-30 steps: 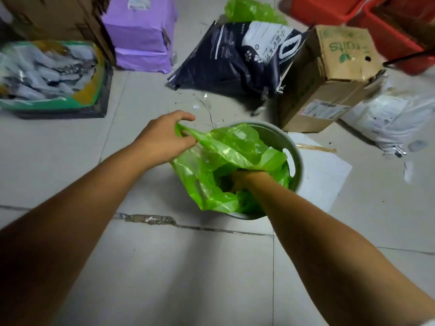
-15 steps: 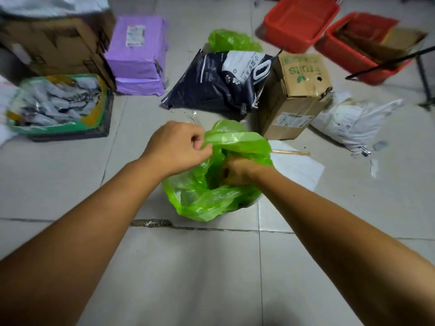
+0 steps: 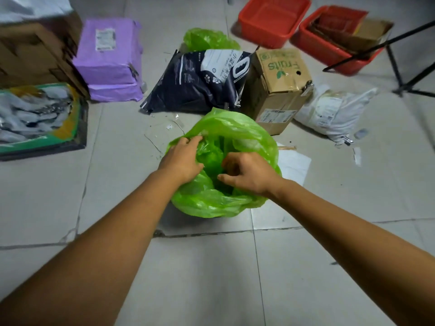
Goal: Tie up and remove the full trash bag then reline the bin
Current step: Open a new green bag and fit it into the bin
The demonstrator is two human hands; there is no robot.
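Observation:
A bright green plastic bag (image 3: pixel 244 130) is spread over the round bin on the tiled floor, and the bin itself is fully hidden under it. My left hand (image 3: pixel 181 161) pinches the bag's left rim, fingers curled on the plastic. My right hand (image 3: pixel 247 175) sits in the bag's mouth with fingers bent around the plastic near the middle. A second green bag (image 3: pixel 207 40), bunched and full, lies on the floor behind the dark sack.
Just behind the bin lie a dark printed sack (image 3: pixel 200 83) and a cardboard box (image 3: pixel 280 83). A purple parcel (image 3: pixel 110 60) and green-rimmed box (image 3: pixel 40 116) sit left. A white parcel (image 3: pixel 334 111), red crates (image 3: pixel 270 20) and black stand legs (image 3: pixel 400 74) sit right.
The bag has been pulled out over the bin's rim, which showed a second ago and is now covered. My right hand has come up from deep inside the bag to its mouth.

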